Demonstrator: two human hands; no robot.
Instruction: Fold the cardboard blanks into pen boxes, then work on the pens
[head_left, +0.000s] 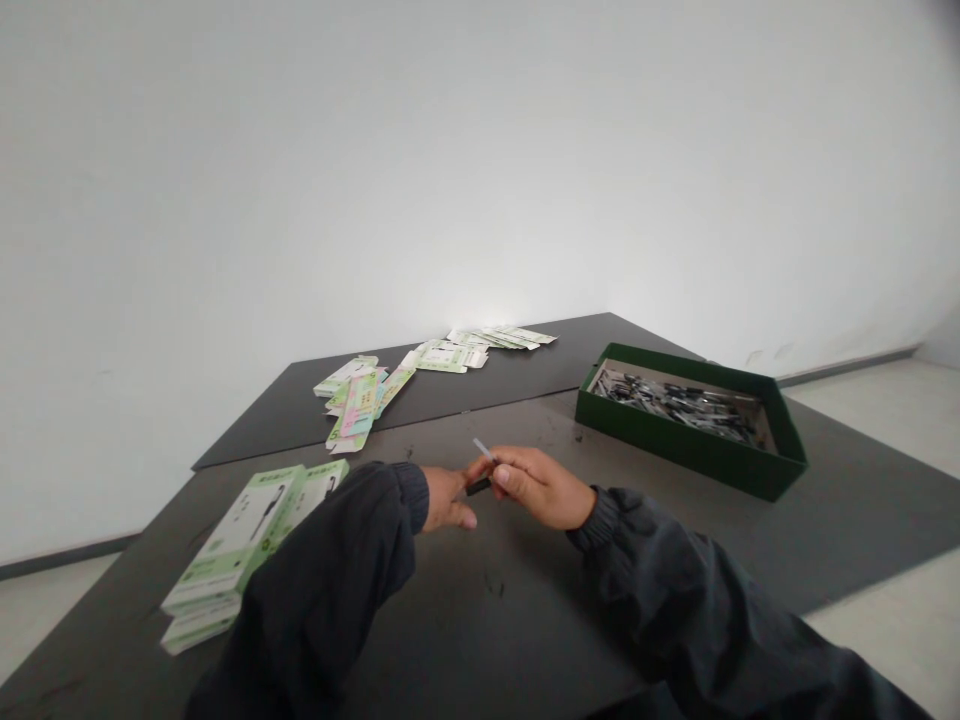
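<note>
My right hand [546, 488] is closed, thumb against fingers, on a slim pen [484, 451] whose pale translucent end sticks up to the left. A short dark piece [478, 486] shows between the two hands; whether it belongs to the same pen I cannot tell. My left hand [448, 498] reaches in from the left with its thumb stretched apart, its fingertips meeting those of the right hand and partly hidden. Both hands are just above the dark table [480, 620].
A green open box [690, 425] holding many loose pens [675, 403] stands at the right. White-and-green pen boxes [236, 530] are stacked at the left, beside my sleeve. Flat printed cartons [356, 405] and more cartons [446, 355] lie toward the wall.
</note>
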